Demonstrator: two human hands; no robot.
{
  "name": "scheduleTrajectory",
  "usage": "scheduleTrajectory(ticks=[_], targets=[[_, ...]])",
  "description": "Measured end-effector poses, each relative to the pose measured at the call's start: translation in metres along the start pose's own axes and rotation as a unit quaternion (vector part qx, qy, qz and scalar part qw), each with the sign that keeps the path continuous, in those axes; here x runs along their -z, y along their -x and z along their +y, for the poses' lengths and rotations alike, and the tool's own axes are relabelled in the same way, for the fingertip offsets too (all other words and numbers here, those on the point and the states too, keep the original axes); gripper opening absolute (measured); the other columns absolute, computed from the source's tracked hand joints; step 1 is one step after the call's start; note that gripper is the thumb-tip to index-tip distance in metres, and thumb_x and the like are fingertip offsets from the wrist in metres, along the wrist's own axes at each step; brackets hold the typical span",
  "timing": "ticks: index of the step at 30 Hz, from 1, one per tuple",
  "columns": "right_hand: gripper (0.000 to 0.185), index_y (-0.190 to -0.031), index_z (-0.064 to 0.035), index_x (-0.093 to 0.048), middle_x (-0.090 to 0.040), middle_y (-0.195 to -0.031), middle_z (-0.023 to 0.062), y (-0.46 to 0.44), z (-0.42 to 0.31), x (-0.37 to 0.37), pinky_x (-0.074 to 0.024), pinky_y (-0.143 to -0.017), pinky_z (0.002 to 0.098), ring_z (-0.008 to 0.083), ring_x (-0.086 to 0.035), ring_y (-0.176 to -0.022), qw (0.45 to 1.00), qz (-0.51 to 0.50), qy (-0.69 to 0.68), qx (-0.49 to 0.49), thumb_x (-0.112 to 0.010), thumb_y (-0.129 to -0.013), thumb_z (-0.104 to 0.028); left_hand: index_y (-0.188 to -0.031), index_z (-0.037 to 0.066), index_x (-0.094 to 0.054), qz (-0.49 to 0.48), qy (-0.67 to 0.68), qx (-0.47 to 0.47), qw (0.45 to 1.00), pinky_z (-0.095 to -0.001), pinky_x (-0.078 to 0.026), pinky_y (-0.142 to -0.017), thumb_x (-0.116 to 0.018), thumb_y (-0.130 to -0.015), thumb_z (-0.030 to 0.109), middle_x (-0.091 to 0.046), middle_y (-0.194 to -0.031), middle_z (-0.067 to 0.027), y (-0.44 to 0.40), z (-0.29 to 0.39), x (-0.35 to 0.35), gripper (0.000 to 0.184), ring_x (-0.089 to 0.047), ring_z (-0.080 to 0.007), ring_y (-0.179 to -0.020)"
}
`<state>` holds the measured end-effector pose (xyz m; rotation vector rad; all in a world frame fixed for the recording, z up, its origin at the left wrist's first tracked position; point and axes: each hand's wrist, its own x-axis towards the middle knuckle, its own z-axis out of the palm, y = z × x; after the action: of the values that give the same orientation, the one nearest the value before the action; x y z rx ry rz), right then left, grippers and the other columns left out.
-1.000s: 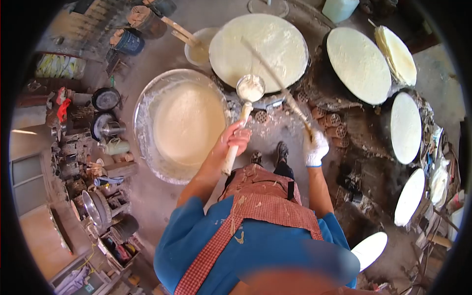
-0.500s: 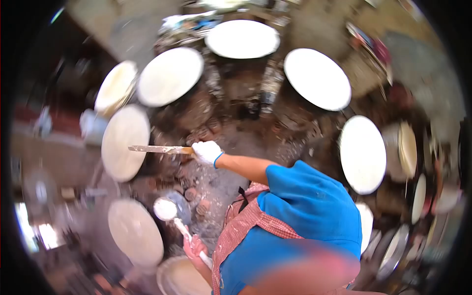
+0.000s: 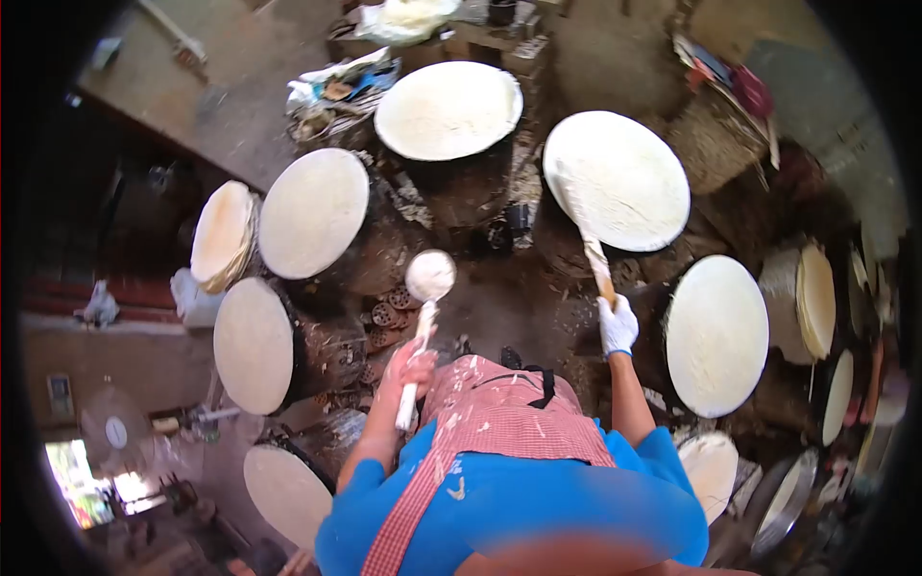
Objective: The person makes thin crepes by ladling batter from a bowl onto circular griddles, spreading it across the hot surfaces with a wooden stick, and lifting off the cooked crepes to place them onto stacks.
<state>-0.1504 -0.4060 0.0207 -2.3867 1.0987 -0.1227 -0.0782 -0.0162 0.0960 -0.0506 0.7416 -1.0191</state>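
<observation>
My bare left hand (image 3: 409, 369) is closed round the white handle of a ladle (image 3: 430, 276), whose round bowl is full of pale batter. The ladle is over the dark floor, apart from the griddles. My right hand (image 3: 618, 326), in a white glove, grips the wooden handle of a long flat spatula (image 3: 594, 257) smeared with batter. Its blade reaches over the near left part of a round griddle (image 3: 629, 182) coated in a pale, ridged layer. I cannot tell whether the blade presses on that layer. A second coated griddle (image 3: 716, 336) stands just right of my gloved hand.
More round coated griddles curve around me, at the back (image 3: 448, 110) and left (image 3: 314, 213). Stacks of thin round sheets stand at far left (image 3: 221, 235) and far right (image 3: 816, 302). Pierced cylindrical briquettes (image 3: 386, 315) lie on the floor left of the ladle.
My body has turned rightward. The gloved hand with the spatula has swung from a left-hand griddle to the back right one. My left hand and the ladle have moved up and right in view.
</observation>
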Motion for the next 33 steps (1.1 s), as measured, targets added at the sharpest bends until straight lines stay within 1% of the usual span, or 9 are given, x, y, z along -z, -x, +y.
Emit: scheduleTrajectory(ticks=[10,13,16,17,18,20,24,29,33], targets=[[0.039,-0.096,-0.0045,-0.058,-0.061,-0.083,0.0187,-0.056,-0.096,-0.04,-0.045,-0.066,0.0391,0.0331,-0.06,-0.077,0.998,0.012,-0.033,0.045,-0.056,-0.078,-0.039,-0.118,0.012,-0.048,0.016,-0.045,0.099,0.994,-0.0191,-0.026,-0.026,-0.041,-0.091,0.022,-0.032,-0.054,-0.0013,-0.046,0.083,-0.06,0.03,-0.029,-0.0062,-0.035],[0.035,-0.094,-0.0069,-0.058,-0.061,-0.081,0.0181,-0.047,-0.136,-0.032,-0.045,-0.064,0.0416,0.0347,-0.059,-0.074,0.996,-0.042,0.054,0.049,-0.054,-0.079,-0.039,-0.108,0.02,-0.055,0.049,-0.077,0.11,0.99,-0.0186,-0.026,-0.026,-0.047,-0.088,0.021,-0.036,-0.055,-0.0028,-0.045,0.119,-0.049,0.022,-0.03,-0.0066,-0.035],[0.031,-0.093,-0.0091,-0.058,-0.061,-0.078,0.0157,-0.032,-0.146,-0.03,-0.0458,-0.06,0.0414,0.0328,-0.06,-0.071,0.981,-0.063,0.112,0.146,-0.056,-0.078,-0.036,-0.098,0.018,-0.056,0.065,-0.061,0.096,0.991,-0.0183,-0.025,-0.026,-0.049,-0.087,0.022,-0.036,-0.054,-0.002,-0.037,0.131,-0.056,0.014,-0.031,-0.0064,-0.034],[0.031,-0.086,-0.0089,-0.055,-0.06,-0.074,0.0158,-0.03,-0.147,-0.033,-0.045,-0.059,0.0434,0.0331,-0.059,-0.066,0.972,-0.055,0.109,0.201,-0.054,-0.078,-0.039,-0.083,0.01,-0.051,0.075,-0.033,0.105,0.991,-0.0183,-0.025,-0.025,-0.051,-0.085,0.024,-0.038,-0.053,-0.002,-0.038,0.136,-0.053,0.015,-0.031,-0.0063,-0.034],[0.032,-0.09,-0.0096,-0.057,-0.06,-0.076,0.0154,-0.031,-0.154,-0.033,-0.0457,-0.059,0.0425,0.0325,-0.059,-0.066,0.966,-0.064,0.11,0.226,-0.055,-0.077,-0.039,-0.083,0.01,-0.051,0.074,-0.026,0.104,0.992,-0.0183,-0.025,-0.025,-0.051,-0.085,0.024,-0.038,-0.053,-0.002,-0.038,0.14,-0.051,0.015,-0.031,-0.0063,-0.034],[0.033,-0.094,-0.0106,-0.058,-0.061,-0.077,0.0149,-0.045,-0.163,-0.047,-0.0463,-0.06,0.0417,0.0316,-0.06,-0.067,0.965,-0.058,0.074,0.244,-0.056,-0.077,-0.039,-0.11,0.018,-0.053,0.091,-0.025,0.063,0.994,-0.0185,-0.028,-0.025,-0.043,-0.09,0.026,-0.033,-0.05,-0.0013,-0.043,0.14,-0.051,0.024,-0.031,-0.0065,-0.033],[0.036,-0.094,-0.011,-0.056,-0.062,-0.079,0.0151,-0.088,-0.212,-0.062,-0.0477,-0.06,0.0401,0.0315,-0.061,-0.065,0.949,-0.12,0.109,0.269,-0.06,-0.072,-0.039,-0.11,0.017,-0.052,0.077,-0.008,0.024,0.997,-0.018,-0.027,-0.026,-0.045,-0.089,0.022,-0.033,-0.051,-0.0008,-0.052,0.127,-0.054,0.023,-0.031,-0.0056,-0.034],[0.014,-0.075,-0.0147,-0.051,-0.055,-0.069,0.0099,-0.158,-0.271,-0.111,-0.0453,-0.049,0.0417,0.0283,-0.058,-0.053,0.857,0.011,0.138,0.497,-0.061,-0.07,-0.023,-0.114,0.019,-0.048,0.04,0.005,0.036,0.999,-0.0177,-0.028,-0.027,-0.047,-0.087,0.02,-0.034,-0.053,-0.0018,-0.055,0.12,-0.05,0.027,-0.032,-0.0054,-0.036],[0.013,-0.083,-0.0128,-0.057,-0.056,-0.076,0.0122,-0.203,-0.335,-0.124,-0.0478,-0.053,0.042,0.0292,-0.06,-0.06,0.789,-0.026,0.075,0.609,-0.055,-0.073,-0.021,-0.105,0.017,-0.051,0.042,0.016,0.078,0.996,-0.0171,-0.027,-0.027,-0.049,-0.085,0.019,-0.035,-0.052,-0.0009,-0.058,0.129,-0.053,0.02,-0.032,-0.0051,-0.036]])
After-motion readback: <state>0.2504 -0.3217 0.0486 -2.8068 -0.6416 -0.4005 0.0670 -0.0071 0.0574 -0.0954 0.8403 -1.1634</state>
